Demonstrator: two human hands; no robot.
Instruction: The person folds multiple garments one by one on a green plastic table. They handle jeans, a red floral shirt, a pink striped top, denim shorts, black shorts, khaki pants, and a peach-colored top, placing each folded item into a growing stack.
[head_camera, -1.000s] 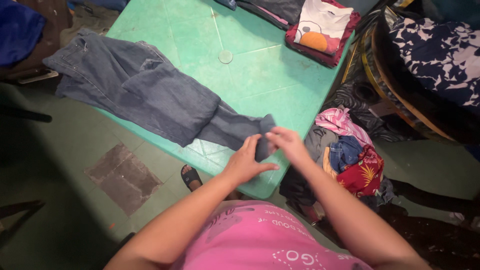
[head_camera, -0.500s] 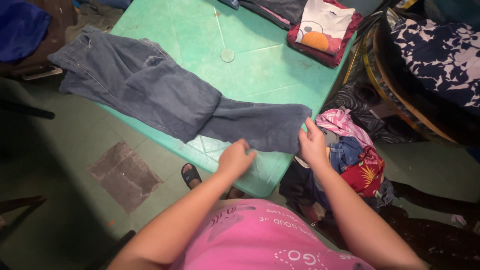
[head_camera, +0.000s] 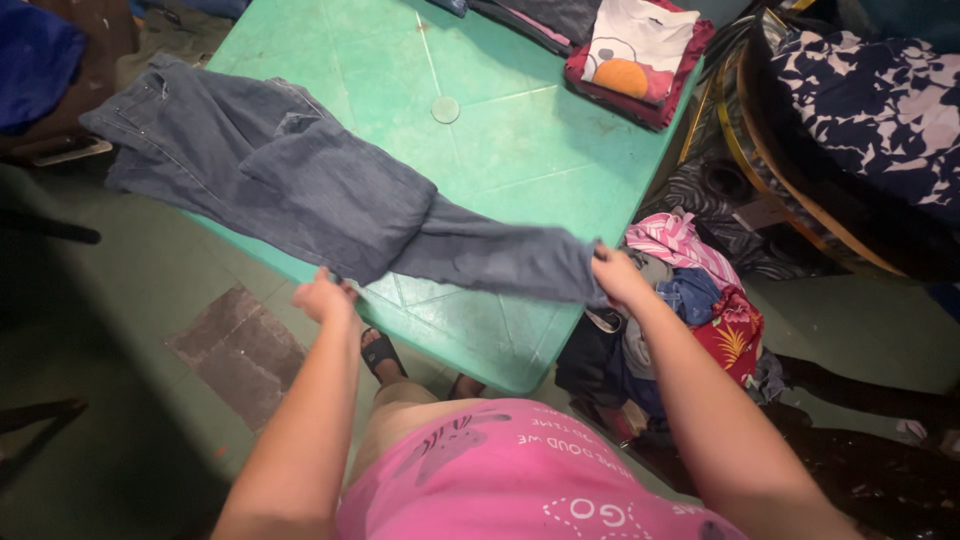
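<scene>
A pair of blue-grey jeans (head_camera: 290, 180) lies stretched across the green plastic table (head_camera: 510, 150), waistband at the far left, legs running toward the near right edge. My right hand (head_camera: 615, 277) grips the hem end of the legs at the table's right edge. My left hand (head_camera: 325, 296) holds the near edge of the jeans about the knee, at the table's front edge.
A stack of folded clothes (head_camera: 640, 55) with a white printed shirt on top sits at the table's far right. A heap of unfolded clothes (head_camera: 690, 300) lies on the floor to the right. A dark floral fabric (head_camera: 880, 110) covers furniture at far right. My sandalled foot (head_camera: 380, 352) shows under the table.
The bunched leg ends have been pulled out straight to the right. My left hand has slid left along the near edge to the knee area. My right hand keeps the hem.
</scene>
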